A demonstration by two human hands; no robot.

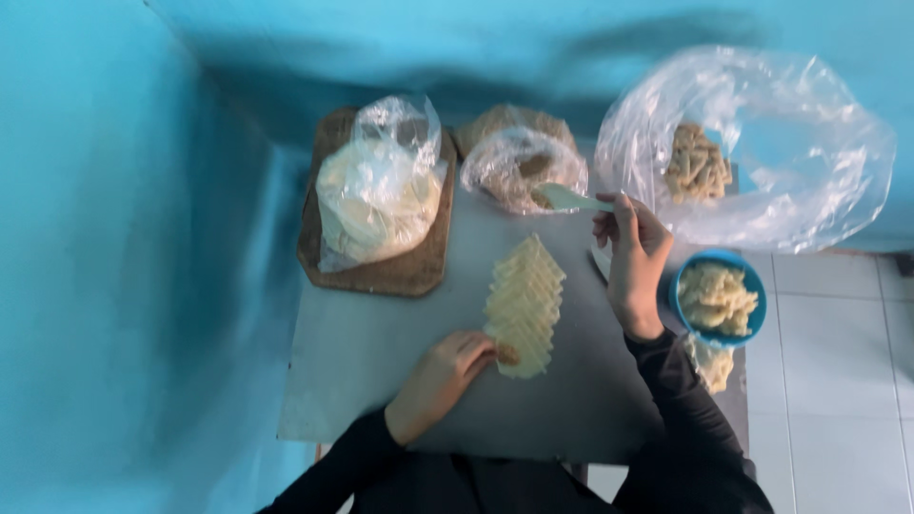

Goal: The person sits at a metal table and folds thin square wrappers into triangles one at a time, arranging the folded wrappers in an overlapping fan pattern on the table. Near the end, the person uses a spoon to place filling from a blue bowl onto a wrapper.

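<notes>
While seen from head cam, everything placed rel. to the fanned row of pale wrappers [525, 303], laid overlapping down the middle of the grey tabletop [381, 381].

Left hand [440, 379]: at the near end of the row, fingers curled close together, tips touching the nearest wrapper beside a small brown dab of filling [507, 354]. Cannot tell whether pinching the wrapper edge or only pressing it flat.

Right hand [633, 262]: just right of the row's far end, fingers closed round the handle of a pale spoon [571, 199], thumb side up. Spoon bowl aimed beyond the row into a small clear bag of brownish filling [524, 168].

Also noted:
- left of the row's far end: wooden board [381, 271] w/ a knotted bag of white material [379, 190] on it
- right of the row, past the right wrist: blue bowl [682, 286] of pale pieces
- far right beyond the row: large open clear bag [809, 181] w/ a heap of rolled pieces [698, 164]

Judgement: filling stage, approx. One dab down on the near wrapper, rest of row looks bare, spoon at the filling bag. Next move prob. calls for a small even scoop, carried back to the row w/o dripping, and a steady left hand so the overlapped wrappers do not slide.
</notes>
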